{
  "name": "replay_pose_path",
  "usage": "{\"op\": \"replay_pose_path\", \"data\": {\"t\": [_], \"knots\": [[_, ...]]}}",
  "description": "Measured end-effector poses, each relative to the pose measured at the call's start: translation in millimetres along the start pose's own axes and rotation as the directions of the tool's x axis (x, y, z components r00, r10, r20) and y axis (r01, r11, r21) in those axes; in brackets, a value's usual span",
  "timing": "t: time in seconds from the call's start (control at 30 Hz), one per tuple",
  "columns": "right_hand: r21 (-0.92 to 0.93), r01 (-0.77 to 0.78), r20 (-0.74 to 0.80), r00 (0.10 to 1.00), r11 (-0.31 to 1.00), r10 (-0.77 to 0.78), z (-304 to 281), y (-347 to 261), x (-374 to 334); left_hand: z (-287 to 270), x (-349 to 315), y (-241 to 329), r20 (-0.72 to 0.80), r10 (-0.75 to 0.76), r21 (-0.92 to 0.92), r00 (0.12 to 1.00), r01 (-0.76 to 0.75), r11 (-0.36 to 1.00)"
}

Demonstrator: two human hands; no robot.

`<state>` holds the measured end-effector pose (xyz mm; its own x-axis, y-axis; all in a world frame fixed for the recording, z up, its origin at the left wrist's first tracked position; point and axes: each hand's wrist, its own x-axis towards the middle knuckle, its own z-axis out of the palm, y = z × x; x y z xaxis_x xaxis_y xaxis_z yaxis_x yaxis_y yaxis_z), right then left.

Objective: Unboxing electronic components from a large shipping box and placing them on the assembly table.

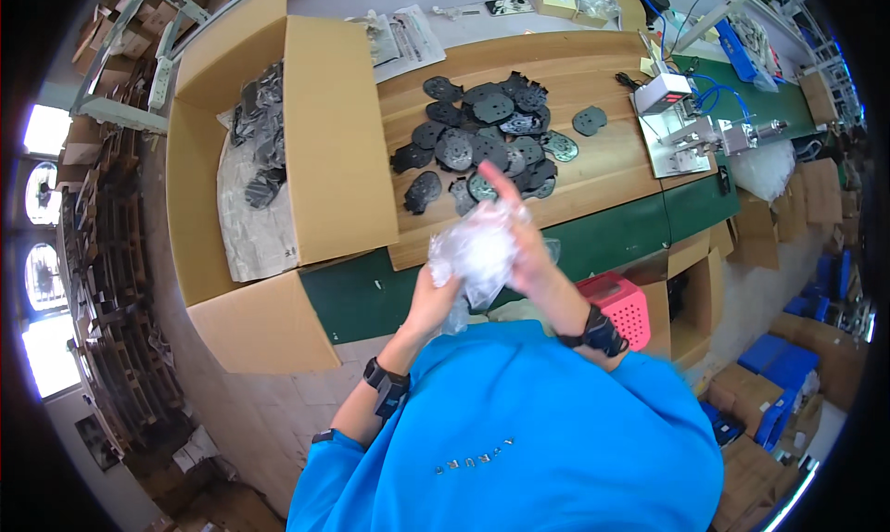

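A crumpled clear plastic bag (480, 247) is bunched between my two hands, close in front of my chest. My left hand (436, 300) grips its lower left side. On its right side is my right hand (527, 245), blurred, closed on the plastic with the index finger stretched out toward the table. Whatever the bag may contain cannot be made out. Just beyond the hands, a heap of dark, rounded flat plastic parts (454, 150) lies on the wooden board (593, 64). One such part (589, 120) lies apart to the right of the heap.
An open cardboard box (338, 143) with dark parts inside stands at the left. A metal fixture (681, 138) with blue tubes sits at the right of the board. Below the green table edge (603, 240) are a pink perforated basket (619, 308) and a cardboard box (700, 300).
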<state>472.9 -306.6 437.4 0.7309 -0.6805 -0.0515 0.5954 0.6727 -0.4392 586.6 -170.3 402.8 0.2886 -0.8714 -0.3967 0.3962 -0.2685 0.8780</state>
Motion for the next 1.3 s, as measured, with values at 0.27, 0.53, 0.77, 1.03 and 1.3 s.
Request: {"op": "replay_pose_path", "data": {"t": [0.27,0.53,0.77,1.03,1.3], "knots": [[-0.942,0.156,0.089,0.970,0.298,-0.227,-58.3,-27.8,-77.7,81.6,-7.3,-33.1,0.328,-0.117,0.156,0.937,0.069,0.985],[-0.867,-0.076,-0.255,0.917,0.492,-0.307,-119.8,-30.6,-156.3,140.4,-2.1,-25.6,0.591,-0.121,0.444,0.798,-0.196,0.875],[-0.805,-0.130,-0.373,0.870,0.579,-0.322,-117.1,-33.1,-213.9,150.3,-5.4,-94.9,0.453,-0.017,0.283,0.891,-0.125,0.951],[-0.592,0.048,-0.469,0.791,0.804,-0.393,-99.0,0.7,-285.6,178.3,-35.1,-94.2,0.482,-0.026,0.191,0.876,-0.076,0.979],[0.226,0.170,-0.546,0.838,0.959,-0.020,-62.5,-63.7,-289.9,246.5,-56.3,-107.5,0.083,0.224,-0.072,0.971,-0.219,0.973]]}}
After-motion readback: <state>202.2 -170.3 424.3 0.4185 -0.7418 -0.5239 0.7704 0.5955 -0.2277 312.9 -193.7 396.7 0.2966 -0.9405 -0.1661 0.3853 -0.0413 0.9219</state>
